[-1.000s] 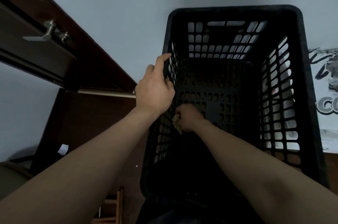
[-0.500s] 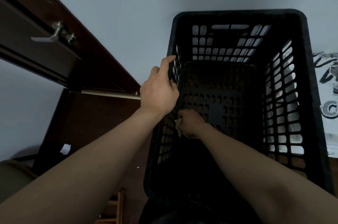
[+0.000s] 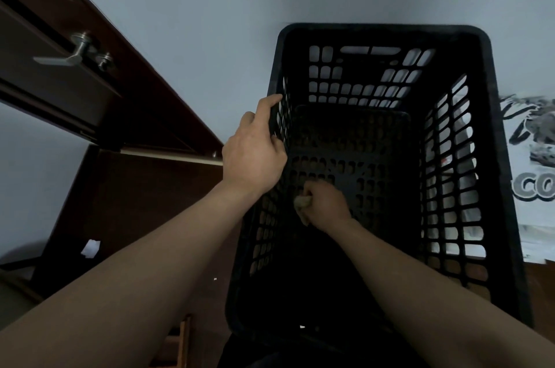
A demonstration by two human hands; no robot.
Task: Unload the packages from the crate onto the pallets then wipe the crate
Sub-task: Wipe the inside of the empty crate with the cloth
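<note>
Right hand [image 3: 326, 205] grips cloth [image 3: 301, 210] inside crate [image 3: 495, 157]; left hand [image 3: 255, 154] grips rim.

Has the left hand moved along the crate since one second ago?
No. The left hand still grips the same spot on the left wall of the crate, below its far corner.

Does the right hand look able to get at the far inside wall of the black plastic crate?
Probably yes: the black slotted plastic crate looks empty, so nothing lies between the right hand, gripping a small tan cloth, and that wall. The left hand holds the left wall, aside.
</note>
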